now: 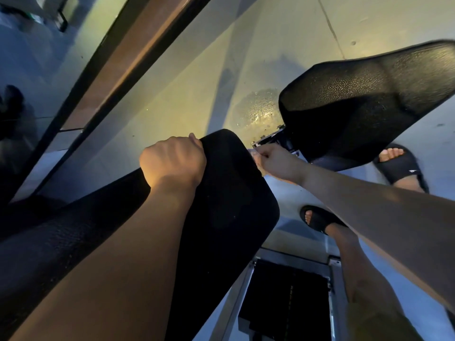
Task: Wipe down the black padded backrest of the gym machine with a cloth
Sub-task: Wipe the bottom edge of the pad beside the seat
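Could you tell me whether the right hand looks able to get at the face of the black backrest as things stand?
Probably yes. The right hand, pinching what looks like a pale cloth, is at the right edge of the backrest, and only the left hand, gripping its top edge, covers any of it.

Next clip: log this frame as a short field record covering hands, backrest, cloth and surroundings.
left hand: left hand grips the top edge of the black padded backrest
right hand: right hand at the backrest's right edge, fingers curled; something small and pale at the fingertips, too unclear to call a cloth
second pad: black textured pad beyond the backrest, not touching it
floor: wet patch near the two pads
feet: in black slides, right of the backrest
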{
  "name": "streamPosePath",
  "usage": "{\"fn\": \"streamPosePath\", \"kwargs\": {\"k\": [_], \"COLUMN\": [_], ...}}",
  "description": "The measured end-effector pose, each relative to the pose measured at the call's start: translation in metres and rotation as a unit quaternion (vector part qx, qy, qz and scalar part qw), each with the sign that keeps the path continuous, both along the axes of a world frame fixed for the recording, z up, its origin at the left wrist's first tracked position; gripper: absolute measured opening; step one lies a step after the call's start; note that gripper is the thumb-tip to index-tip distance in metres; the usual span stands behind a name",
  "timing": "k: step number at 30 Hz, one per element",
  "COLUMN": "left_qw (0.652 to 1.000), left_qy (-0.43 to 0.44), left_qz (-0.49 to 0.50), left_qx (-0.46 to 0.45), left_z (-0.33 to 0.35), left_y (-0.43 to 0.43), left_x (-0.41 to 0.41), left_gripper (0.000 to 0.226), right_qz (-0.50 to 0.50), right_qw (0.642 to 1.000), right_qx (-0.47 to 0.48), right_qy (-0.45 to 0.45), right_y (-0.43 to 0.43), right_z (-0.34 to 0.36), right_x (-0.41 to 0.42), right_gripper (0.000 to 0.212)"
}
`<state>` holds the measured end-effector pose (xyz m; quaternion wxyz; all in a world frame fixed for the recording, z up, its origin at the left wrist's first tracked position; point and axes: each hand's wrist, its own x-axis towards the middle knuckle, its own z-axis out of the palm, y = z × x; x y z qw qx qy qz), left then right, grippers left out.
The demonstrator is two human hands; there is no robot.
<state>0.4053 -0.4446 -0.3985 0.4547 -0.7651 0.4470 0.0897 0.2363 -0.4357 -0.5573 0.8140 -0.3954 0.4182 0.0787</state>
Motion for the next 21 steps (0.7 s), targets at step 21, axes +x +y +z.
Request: {"fn": "streamPosePath", "kwargs": {"k": [21], "left_qw": [1.0], "left_qy": [0.01], "left_qz": [0.019], "left_qx": [-0.007], "left_z": [0.0], "left_y": [-0.002], "left_x": [-0.002], "left_gripper": [0.057], "right_qz": [0.013], "right_qw": [0.995], "right_qx": [-0.094], "right_qy": [0.037], "right_y": [-0.009], "right_z": [0.011], "right_x": [0.011], "right_gripper": [0.035]}}
